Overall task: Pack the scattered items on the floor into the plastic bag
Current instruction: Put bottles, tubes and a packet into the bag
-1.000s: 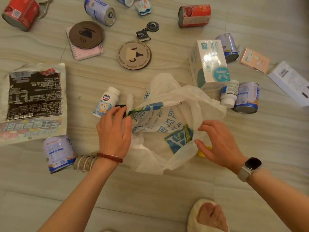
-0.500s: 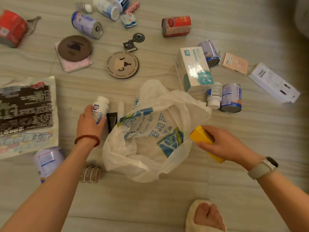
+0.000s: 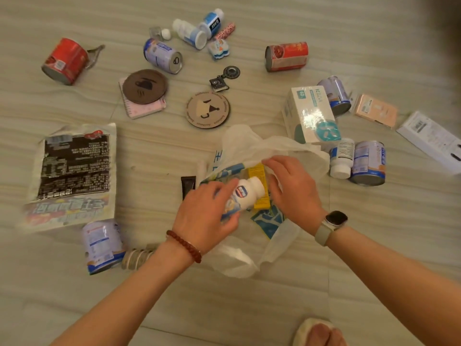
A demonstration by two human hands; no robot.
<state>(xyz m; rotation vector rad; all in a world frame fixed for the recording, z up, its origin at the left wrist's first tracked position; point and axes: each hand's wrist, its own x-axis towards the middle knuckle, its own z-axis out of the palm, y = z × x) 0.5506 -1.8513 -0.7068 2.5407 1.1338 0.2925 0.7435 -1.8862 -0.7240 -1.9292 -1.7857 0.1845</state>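
The white plastic bag (image 3: 245, 139) with blue print lies open on the floor in the middle. My left hand (image 3: 207, 213) grips a small white bottle (image 3: 247, 193) with a blue and red label and holds it tilted over the bag's mouth. A yellow box (image 3: 258, 171) lies inside the bag, just beyond the bottle. My right hand (image 3: 293, 188) hovers over the right side of the opening with fingers loosely spread and holds nothing; its fingertips touch the bag's rim.
Around the bag lie a black tube (image 3: 187, 186), a large foil pouch (image 3: 74, 176), a white box (image 3: 311, 113), several cans (image 3: 369, 163), a small bottle (image 3: 341, 158), two round coasters (image 3: 207, 109) and a red can (image 3: 64, 61). A slippered foot (image 3: 319, 333) is at bottom right.
My left hand has lifted the white bottle from the floor and carried it right, over the bag. My right hand has let go of the yellow box, which now lies in the bag.
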